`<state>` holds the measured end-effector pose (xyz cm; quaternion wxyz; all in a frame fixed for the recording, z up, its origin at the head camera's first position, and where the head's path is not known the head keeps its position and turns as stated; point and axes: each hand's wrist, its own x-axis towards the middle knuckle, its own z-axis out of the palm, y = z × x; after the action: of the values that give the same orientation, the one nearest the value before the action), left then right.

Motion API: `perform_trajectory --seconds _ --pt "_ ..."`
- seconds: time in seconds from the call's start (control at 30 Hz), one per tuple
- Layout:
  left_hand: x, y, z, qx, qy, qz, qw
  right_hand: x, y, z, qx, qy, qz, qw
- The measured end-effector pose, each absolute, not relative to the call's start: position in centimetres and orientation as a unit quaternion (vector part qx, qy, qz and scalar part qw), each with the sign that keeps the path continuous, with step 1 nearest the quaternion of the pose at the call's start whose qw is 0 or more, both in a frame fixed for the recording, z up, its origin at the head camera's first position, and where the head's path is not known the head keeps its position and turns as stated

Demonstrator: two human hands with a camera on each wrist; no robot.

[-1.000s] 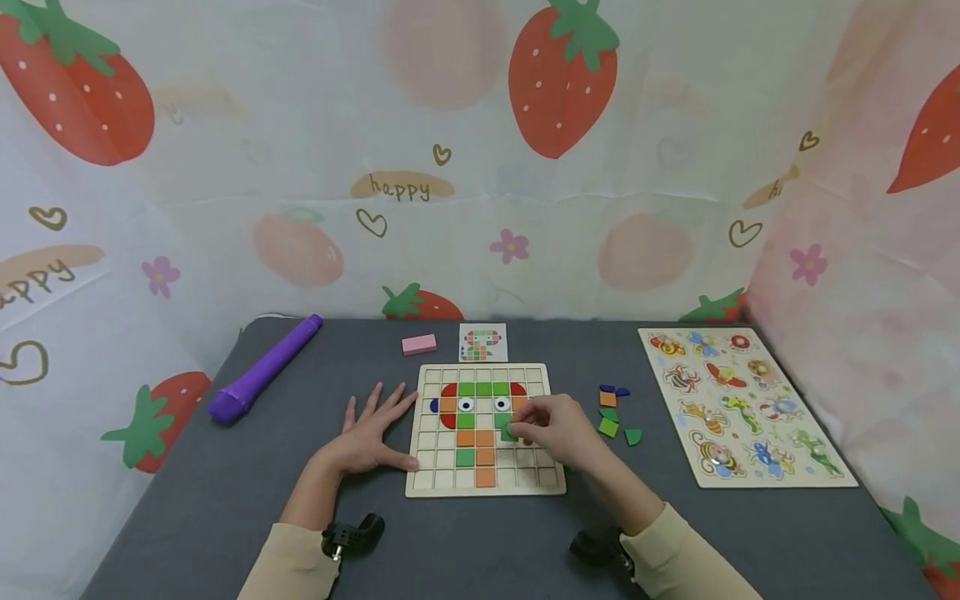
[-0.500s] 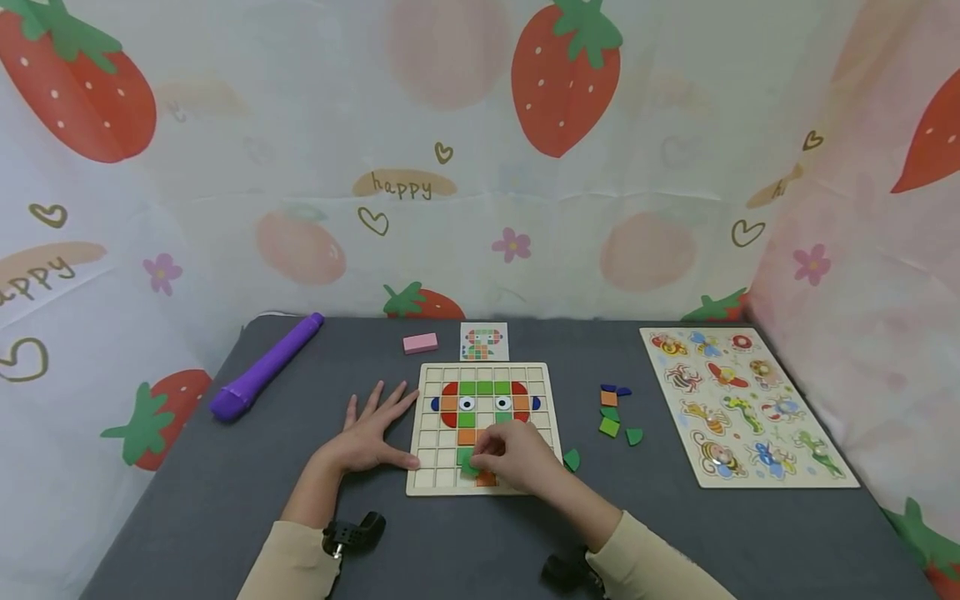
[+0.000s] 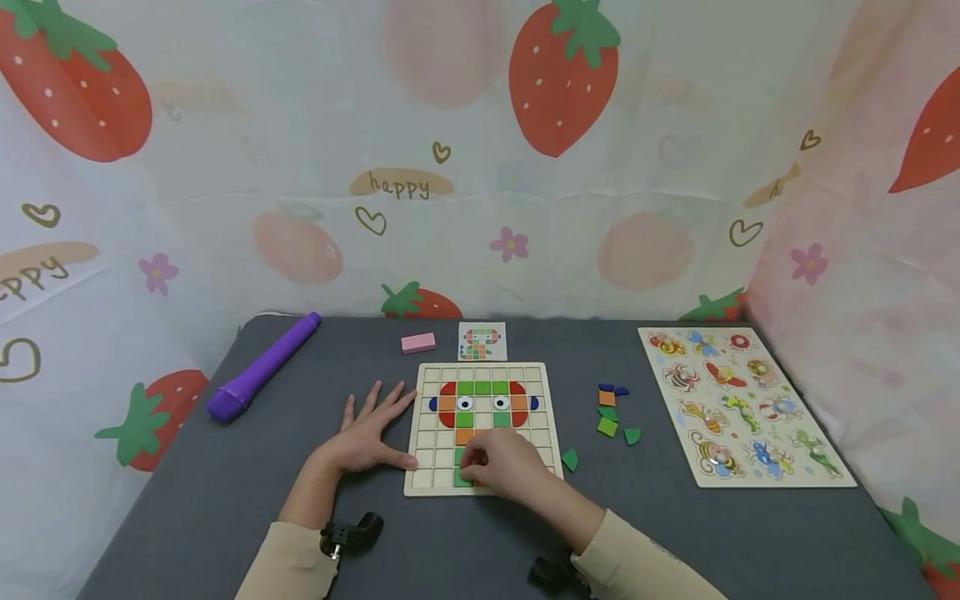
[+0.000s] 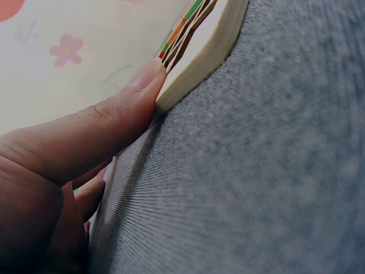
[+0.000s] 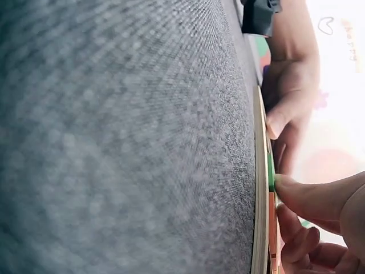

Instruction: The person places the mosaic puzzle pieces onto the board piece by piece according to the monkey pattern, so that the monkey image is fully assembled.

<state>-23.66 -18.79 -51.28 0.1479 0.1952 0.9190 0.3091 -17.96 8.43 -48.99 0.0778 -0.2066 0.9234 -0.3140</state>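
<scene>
A wooden grid board [image 3: 433,478] lies on the table, with red, green, orange and blue tiles and two eye tiles [image 3: 465,403] set in its cells. My left hand [image 3: 367,433] is spread at the board's left side, its thumb on the lower left edge; the left wrist view shows the thumb [image 4: 137,91] against the rim. Over the lower middle of the board, my right hand [image 3: 506,467] pinches a green tile [image 3: 460,477] at a front-row cell. In the right wrist view the thumb touches this green tile [image 5: 271,172], beside an orange one [image 5: 272,214]. The hand covers some cells.
A picture card [image 3: 482,342] and a pink block [image 3: 417,343] lie behind the board. Right of it are several loose tiles [image 3: 607,427] and a green quarter-round piece [image 3: 570,460]. A sticker-like insect board [image 3: 693,417] lies far right, a purple microphone-shaped thing [image 3: 262,367] far left.
My right hand has moved left and toward the front of the board with the green tile, which now sits in line with a front-row cell. The left hand has stayed in place.
</scene>
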Motion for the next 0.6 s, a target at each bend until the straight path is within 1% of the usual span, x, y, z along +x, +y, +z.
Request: perform_trajectory --seconds 0.17,0.43,0.6 --pt "-23.8 -18.7 -51.3 0.197 0.919 0.308 0.149 -18.2 9.0 -48.5 -0.191 0.919 -0.335 0.085" --pt "-23.8 -18.9 -51.4 0.193 0.919 0.309 0.151 -18.9 11.7 -47.9 -0.168 0.922 -0.345 0.057" --pt "-23.7 -18.8 -51.4 0.194 0.919 0.31 0.149 -19.3 13.8 -47.4 -0.136 0.927 -0.346 0.046"
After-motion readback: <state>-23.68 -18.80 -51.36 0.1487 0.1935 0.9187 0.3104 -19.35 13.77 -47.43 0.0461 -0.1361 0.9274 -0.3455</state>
